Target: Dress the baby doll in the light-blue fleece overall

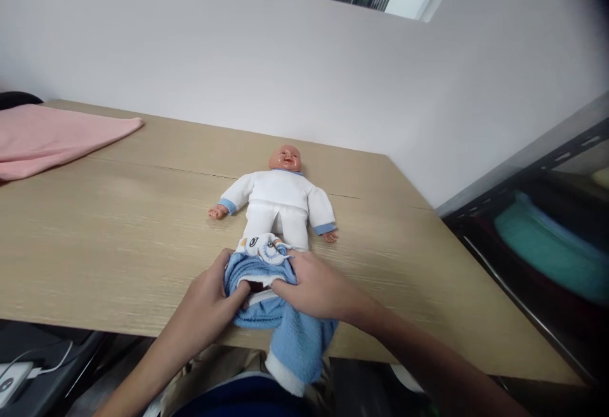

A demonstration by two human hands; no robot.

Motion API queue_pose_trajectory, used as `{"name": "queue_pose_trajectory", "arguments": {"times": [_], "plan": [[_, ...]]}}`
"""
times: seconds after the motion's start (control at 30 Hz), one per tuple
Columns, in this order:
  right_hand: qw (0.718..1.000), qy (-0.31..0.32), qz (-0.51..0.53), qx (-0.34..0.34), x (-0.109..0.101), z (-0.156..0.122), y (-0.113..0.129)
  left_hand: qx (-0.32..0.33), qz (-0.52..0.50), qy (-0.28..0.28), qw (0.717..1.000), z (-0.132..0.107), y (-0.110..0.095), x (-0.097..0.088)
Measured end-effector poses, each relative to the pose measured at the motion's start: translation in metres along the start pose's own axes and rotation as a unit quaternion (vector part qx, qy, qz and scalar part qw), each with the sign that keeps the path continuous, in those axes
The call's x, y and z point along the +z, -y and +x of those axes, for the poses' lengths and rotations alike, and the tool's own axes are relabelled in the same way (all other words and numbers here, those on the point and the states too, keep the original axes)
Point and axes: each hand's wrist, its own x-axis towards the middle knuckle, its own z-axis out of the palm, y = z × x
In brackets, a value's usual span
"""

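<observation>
A baby doll (280,190) in a white top and trousers with blue cuffs lies on its back on the table, head toward the wall. Over its lower legs is a fluffy blue and white baby garment (259,271) with an animal face on it. My left hand (214,290) grips the garment's left side, thumb at the white-edged opening. On the other side, my right hand (309,284) holds the same edge, its thumb tucked at the opening. A blue sleeve or leg (299,341) with a white cuff hangs over the table's front edge. The doll's feet are hidden.
The wooden table (143,245) meets a white wall (238,68). A pink cloth (57,138) lies at the left back. Right of the table is a dark metal rack (504,315) holding a teal item. A white device with a cable (16,379) sits at lower left.
</observation>
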Motion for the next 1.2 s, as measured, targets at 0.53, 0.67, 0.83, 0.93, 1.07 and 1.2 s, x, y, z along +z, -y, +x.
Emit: {"name": "queue_pose_trajectory", "arguments": {"times": [0.53,0.67,0.83,0.93,1.07,1.2], "plan": [[0.992,0.044,-0.120,-0.010,0.017,-0.015,0.018,-0.025,0.098,0.045,0.994,-0.022,-0.005,0.009],[0.992,0.049,-0.112,-0.011,0.018,-0.016,0.019,-0.026,0.122,0.053,0.991,-0.025,-0.003,0.008],[0.992,0.050,-0.115,-0.018,0.026,-0.013,0.017,0.016,0.235,0.043,0.971,-0.025,0.008,0.007],[0.992,0.052,-0.115,-0.019,0.029,-0.011,0.014,0.036,0.250,0.046,0.966,-0.023,0.017,0.004],[0.995,0.041,-0.086,-0.031,0.029,-0.010,0.007,0.064,0.193,0.014,0.979,-0.019,0.027,0.001],[0.999,0.022,-0.034,-0.024,0.029,-0.011,-0.002,0.084,0.058,0.015,0.995,-0.017,0.039,0.002]]}}
